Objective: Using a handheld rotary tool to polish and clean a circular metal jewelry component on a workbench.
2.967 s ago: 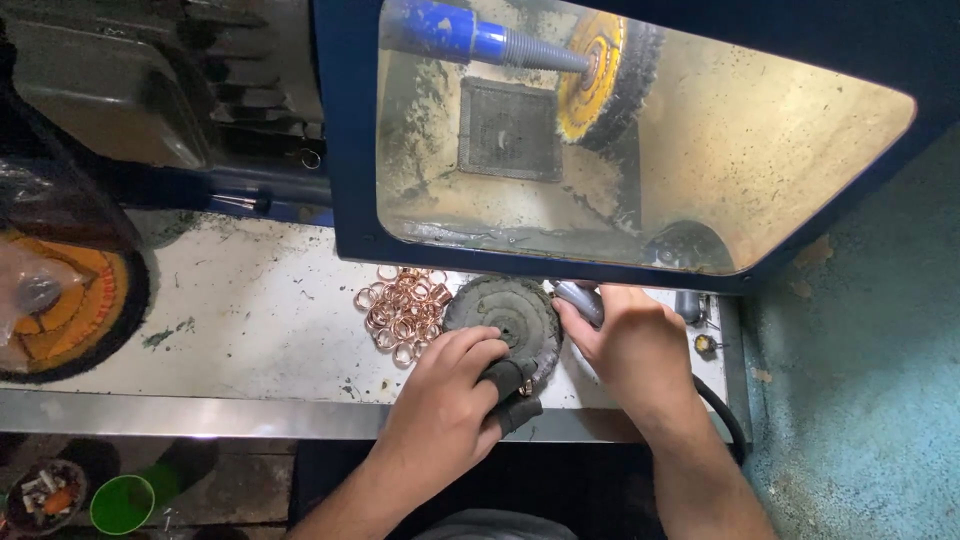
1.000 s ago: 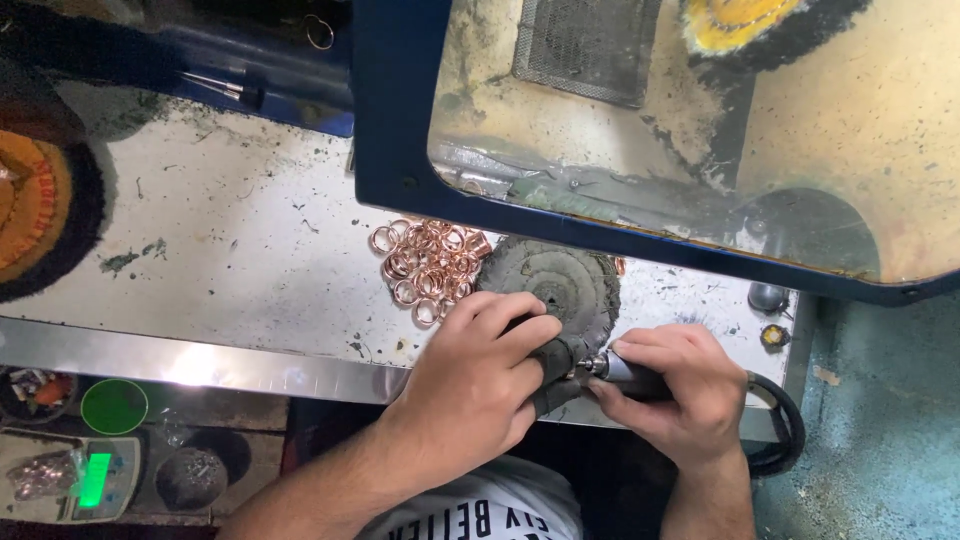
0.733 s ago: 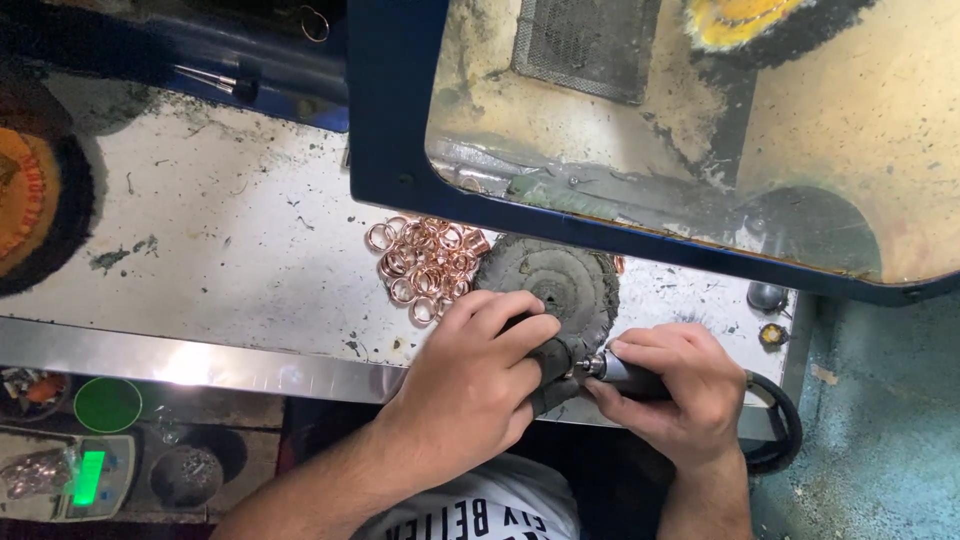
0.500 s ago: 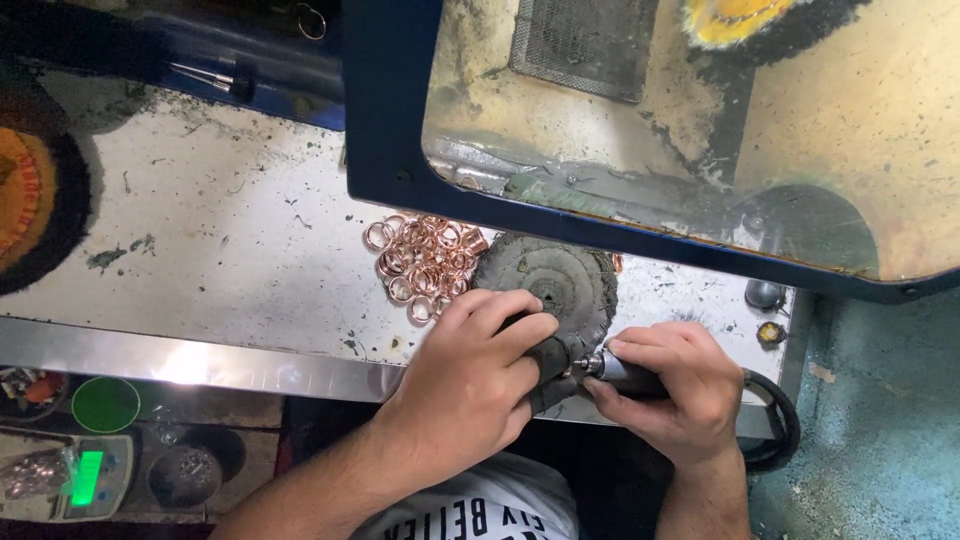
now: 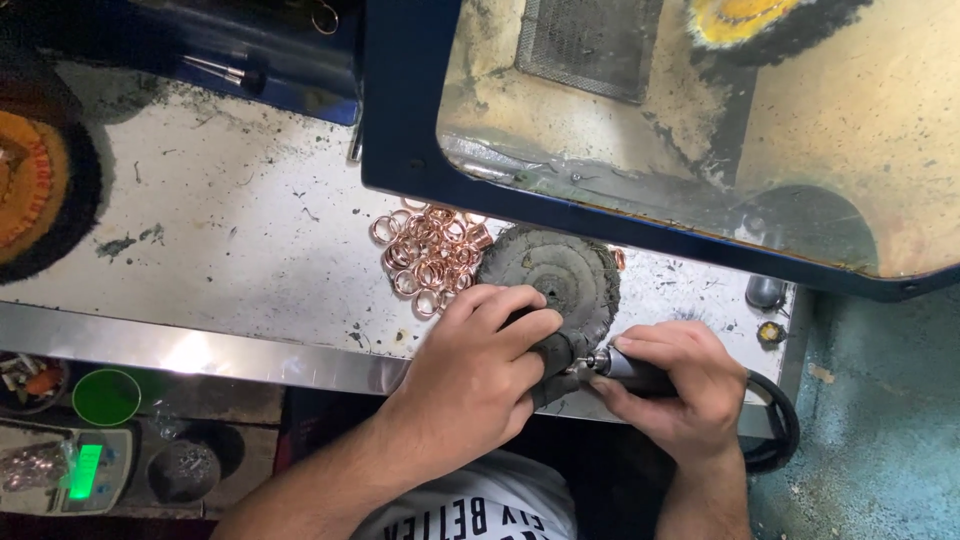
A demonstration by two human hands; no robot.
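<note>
The left hand [image 5: 470, 375] is closed around a small dark piece [image 5: 553, 352] at the near edge of the bench, fingers curled over it so that most of the piece is hidden; what kind of part it is cannot be told. The right hand [image 5: 672, 385] grips a slim rotary handpiece [image 5: 622, 366], held roughly level, with its metal tip pointing left and meeting the dark piece between the two hands. A thick black cable [image 5: 775, 435] runs from behind the right hand and loops down past the bench edge.

Just beyond the left hand's fingertips lies a round, dark cloth buffing wheel [image 5: 560, 275], flat on the bench top. Touching the wheel's left side is a heap of copper-coloured rings [image 5: 430, 252], loosely piled.

The bench top [image 5: 220, 250] is a pale, scuffed metal sheet with dark dust marks. Over its far side stands a blue-framed hood [image 5: 400, 120] with a stained clear panel. At the far left a large orange and black buffing wheel [image 5: 40, 195] is partly in view. Below the bench's near edge, at lower left, sit a green cup [image 5: 105, 397] and a small scale with a lit green display [image 5: 85, 470].
</note>
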